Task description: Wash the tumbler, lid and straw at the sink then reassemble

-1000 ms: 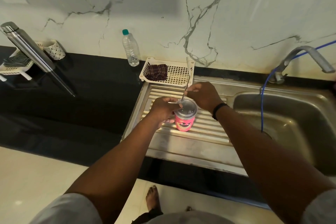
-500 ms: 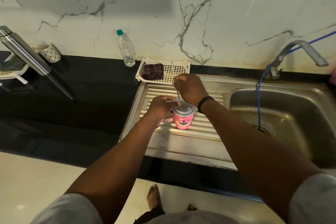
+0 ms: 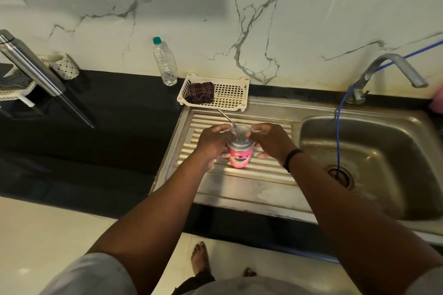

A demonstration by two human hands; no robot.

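A pink tumbler (image 3: 239, 158) with a cartoon face stands upright on the ribbed steel drainboard (image 3: 268, 175). A clear lid (image 3: 239, 137) sits on its top, and a metal straw (image 3: 226, 118) sticks out of the lid, leaning back and to the left. My left hand (image 3: 213, 142) grips the tumbler's left side, thumb on the lid's rim. My right hand (image 3: 269, 140) holds the right side, with its fingers curled over the lid's edge. The tumbler's lower sides are partly hidden by my fingers.
A cream plastic basket (image 3: 230, 93) with a dark checked cloth (image 3: 200, 92) sits behind the drainboard. A water bottle (image 3: 165, 64) stands by the wall. The sink bowl (image 3: 374, 165) lies to the right under a tap (image 3: 393, 69) with a blue hose (image 3: 338, 132). A steel flask (image 3: 33, 67) leans at the left.
My right hand has let go of the straw, now seated in the lid, and has dropped onto the lid's right edge. My left hand stays on the tumbler.
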